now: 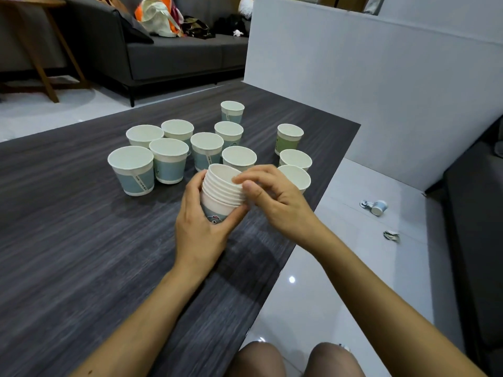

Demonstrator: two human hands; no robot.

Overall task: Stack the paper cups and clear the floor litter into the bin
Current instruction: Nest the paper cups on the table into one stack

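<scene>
Head view: a stack of cups (221, 193) is held tilted just above the dark wood-grain table (81, 240), near its right edge. The left hand (200, 229) wraps round the lower part of the stack, its grip closed on the printed bottom cup. The right hand (275, 198) meets the stack from the right, thumb and forefinger pinching the bunched rims at the top, so its grip is narrow and closed on the stack too. Behind the hands, loose cups (130, 170) stand upright and open-mouthed on the table, most in a tight cluster and three more in a line to the right, the nearest partly hidden by the right hand. On the pale tiled floor (340, 268) to the right of the table lie a crushed cup (379, 207) on its side and, nearer, a crumpled scrap (391, 235). A grey sofa (177, 53) stands beyond the table.
</scene>
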